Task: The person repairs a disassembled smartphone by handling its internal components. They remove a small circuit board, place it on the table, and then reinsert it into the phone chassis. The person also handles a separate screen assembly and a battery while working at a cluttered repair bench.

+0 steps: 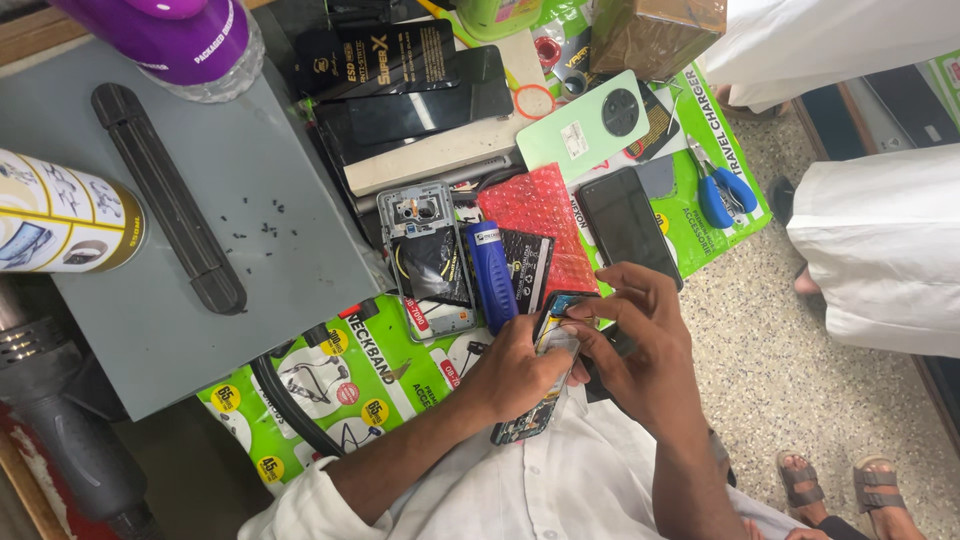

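Note:
Both my hands hold a small opened phone (545, 372) with its circuit board showing, just above my white shirt. My left hand (510, 378) grips its lower left side from below. Over its upper end, my right hand (640, 345) has its fingers curled, fingertips pressing on the top edge. Directly beyond the hands lie a blue lighter (492, 275), a stripped phone frame (430, 262) and a red bubble-wrap pouch (535, 210).
A black phone (625, 225), a green phone back cover (585, 125) and blue-handled pliers (722, 192) lie on the green printed sheet (330, 385). A grey box (150, 300) with a black handle, a heat gun (60, 400) and a printed roll (60, 210) stand left. Another person in white (880, 250) stands right.

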